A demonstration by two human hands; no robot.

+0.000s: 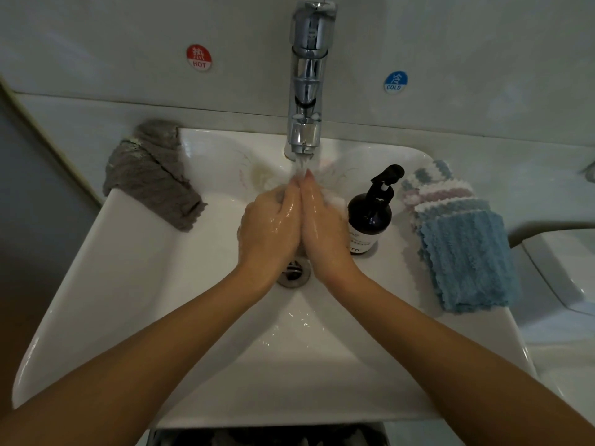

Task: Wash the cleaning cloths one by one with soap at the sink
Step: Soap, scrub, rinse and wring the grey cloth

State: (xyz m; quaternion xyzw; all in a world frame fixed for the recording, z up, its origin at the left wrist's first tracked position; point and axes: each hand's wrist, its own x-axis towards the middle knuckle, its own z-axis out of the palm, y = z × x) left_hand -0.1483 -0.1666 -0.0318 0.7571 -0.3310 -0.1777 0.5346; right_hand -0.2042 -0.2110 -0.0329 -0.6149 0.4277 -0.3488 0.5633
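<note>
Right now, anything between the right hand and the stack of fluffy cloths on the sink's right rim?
Yes. The dark pump soap bottle stands between the right hand and the stacked blue, pink and white cloths.

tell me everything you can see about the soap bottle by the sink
The soap bottle is a dark, glossy pump bottle with a black pump head and a pale label low on its front, whose print is too small to read. It stands upright on the sink rim's right side, between the right hand and the stack of cloths. Nothing grips it.
</note>
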